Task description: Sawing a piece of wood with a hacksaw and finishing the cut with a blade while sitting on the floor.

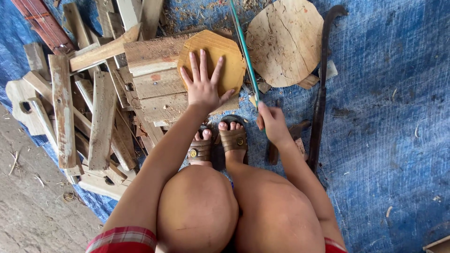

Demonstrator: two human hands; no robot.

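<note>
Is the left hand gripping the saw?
No, the left hand lies flat on the octagonal wooden piece; the right hand holds the saw.

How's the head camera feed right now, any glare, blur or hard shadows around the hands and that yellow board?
Head view: soft, even daylight, no glare; the left hand lies flat on the yellow octagonal board, sharp and casting only a faint shadow; the right hand grips a thin green-handled tool, slightly soft; wide-angle bending shows at the edges, with the knees looming large; the blue tarp is evenly lit.
</note>
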